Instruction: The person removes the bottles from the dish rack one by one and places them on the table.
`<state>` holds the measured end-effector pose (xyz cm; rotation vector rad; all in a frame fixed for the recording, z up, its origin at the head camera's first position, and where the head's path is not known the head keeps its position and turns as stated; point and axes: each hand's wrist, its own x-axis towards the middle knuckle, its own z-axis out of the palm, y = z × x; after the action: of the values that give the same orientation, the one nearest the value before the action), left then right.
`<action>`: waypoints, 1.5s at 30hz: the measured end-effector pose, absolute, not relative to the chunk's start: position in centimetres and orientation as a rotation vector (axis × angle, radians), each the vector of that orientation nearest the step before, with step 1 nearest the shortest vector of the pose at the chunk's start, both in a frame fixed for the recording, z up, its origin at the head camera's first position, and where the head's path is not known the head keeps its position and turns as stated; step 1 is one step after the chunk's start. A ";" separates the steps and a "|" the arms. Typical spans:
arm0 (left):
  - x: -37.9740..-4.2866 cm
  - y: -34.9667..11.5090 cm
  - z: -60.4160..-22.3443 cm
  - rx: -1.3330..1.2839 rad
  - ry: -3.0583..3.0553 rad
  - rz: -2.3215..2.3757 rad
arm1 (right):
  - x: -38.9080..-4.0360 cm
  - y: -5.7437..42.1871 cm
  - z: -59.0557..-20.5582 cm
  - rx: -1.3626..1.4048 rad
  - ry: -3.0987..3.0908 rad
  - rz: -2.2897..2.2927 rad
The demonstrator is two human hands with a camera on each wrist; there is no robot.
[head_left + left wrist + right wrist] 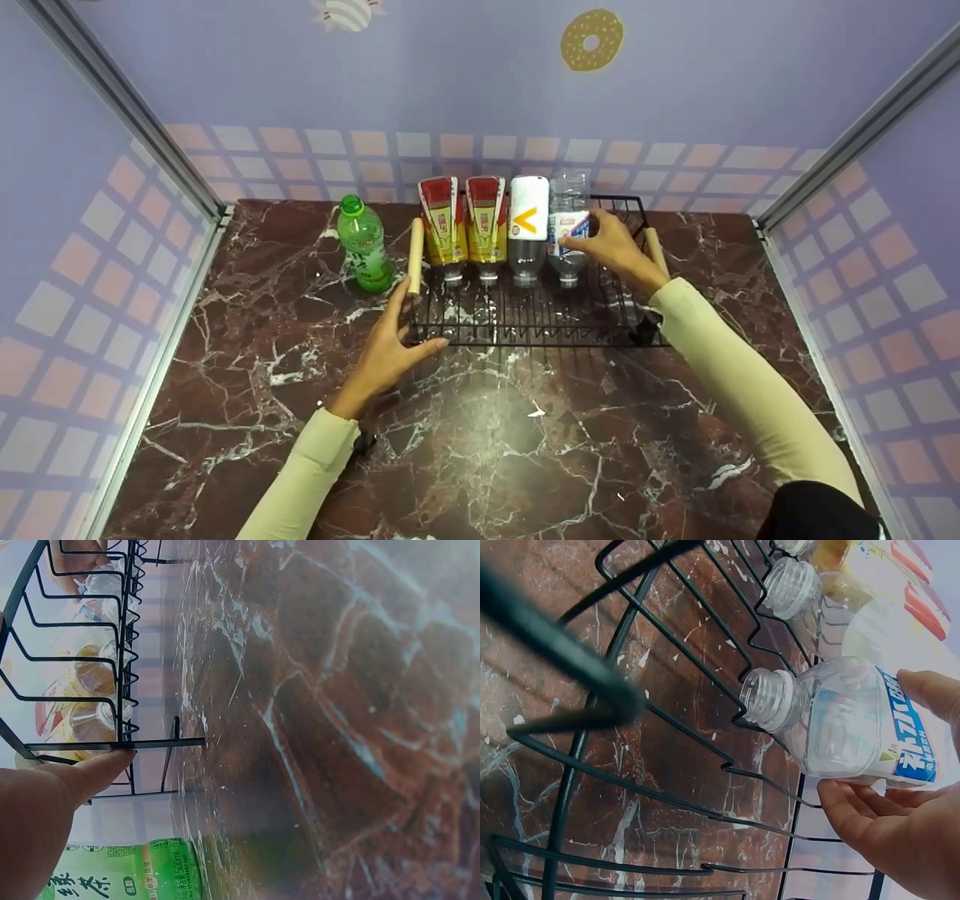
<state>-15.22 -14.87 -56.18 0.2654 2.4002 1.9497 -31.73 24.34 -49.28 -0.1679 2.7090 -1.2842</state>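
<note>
My right hand grips a clear plastic bottle with a blue-and-white label, thumb on one side and fingers on the other. In the right wrist view, its capless neck rests at the bent wires of the black wire rack. Left of it in a row are a bottle with a white label and two red-and-yellow bottles, necks toward the front. My left hand holds the rack's front left corner, thumb on the front rail and index finger by the wooden handle.
An open green bottle stands on the dark marbled counter, just left of the rack. A second wooden handle is at the rack's right end. Tiled-pattern panels enclose the back and sides.
</note>
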 end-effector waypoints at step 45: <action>-15.4 -14.3 -57.1 0.353 2.169 2.185 | -23.8 26.7 -43.7 -0.337 2.601 -1.549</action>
<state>-15.44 -14.34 -57.12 0.3530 2.1686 2.1852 -23.77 26.69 -43.69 -0.3370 2.6012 -1.5489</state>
